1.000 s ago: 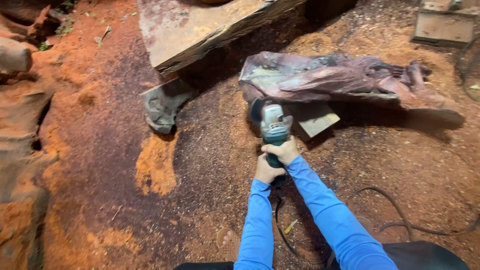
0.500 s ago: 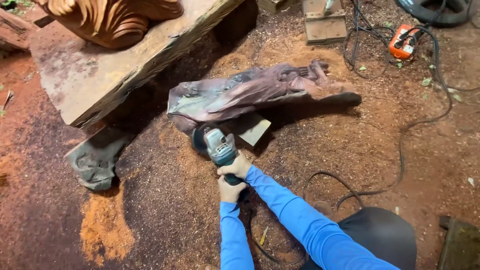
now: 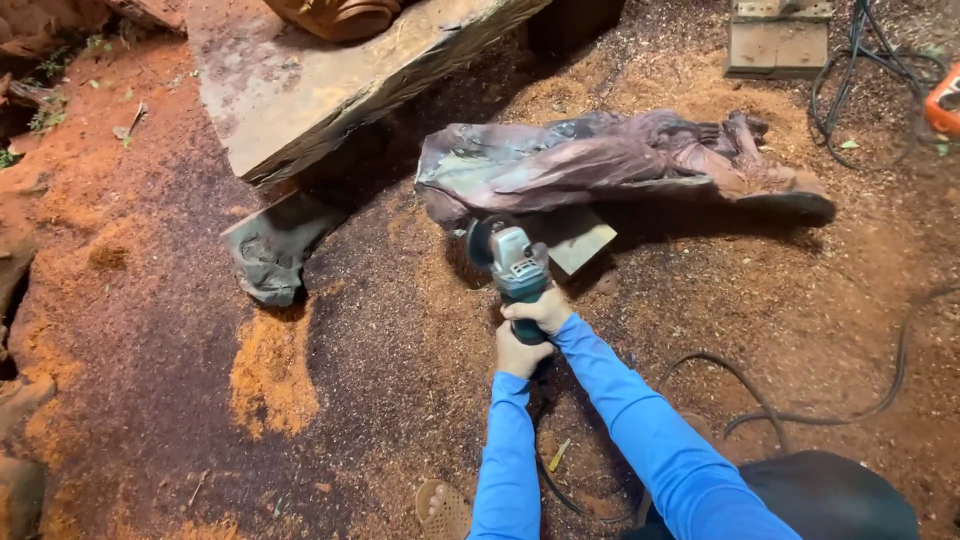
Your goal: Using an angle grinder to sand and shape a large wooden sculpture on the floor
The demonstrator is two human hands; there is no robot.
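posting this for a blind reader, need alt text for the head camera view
Both hands, left hand and right hand, grip a teal angle grinder held against a dark carved wooden figure lying on sawdust-covered ground. A thick wooden slab leans at upper left, and cables trail on the right.

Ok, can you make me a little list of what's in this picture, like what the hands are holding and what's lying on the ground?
left hand: wrapped around the back of the grinder's handle
right hand: gripping the handle just ahead of the left hand
angle grinder: teal and grey, disc end at the carving's near end
wood carving: dark, lying on its side on the ground
ground: covered in reddish sawdust
stone slab: flat, raised, upper left
cable: black, looping across the sawdust on the right
sandal: bottom edge, by the left sleeve
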